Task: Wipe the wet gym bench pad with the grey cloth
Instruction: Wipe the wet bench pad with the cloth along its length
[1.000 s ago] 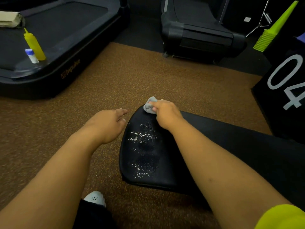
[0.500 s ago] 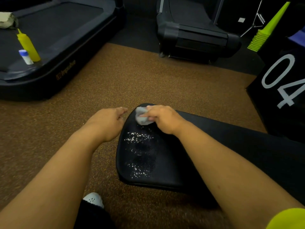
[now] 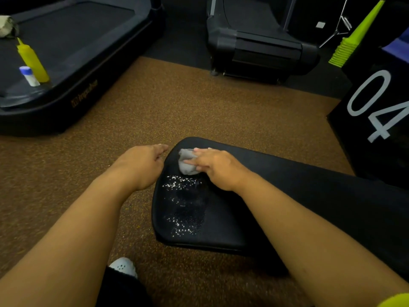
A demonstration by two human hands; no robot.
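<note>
A treadmill deck (image 3: 73, 41) carries a yellow squeeze bottle (image 3: 33, 60) and a small white bottle (image 3: 28, 76). The black bench pad (image 3: 232, 218) shows droplets (image 3: 183, 204). The right hand (image 3: 218, 167) presses the bunched grey cloth (image 3: 184, 166) at its far end; the left hand (image 3: 141, 165) rests loosely curled at its edge, holding nothing.

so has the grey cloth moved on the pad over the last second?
Yes. The grey cloth under the right hand has come off the far edge of the bench pad, sliding nearer and leftward, and now sits just above the droplets.
</note>
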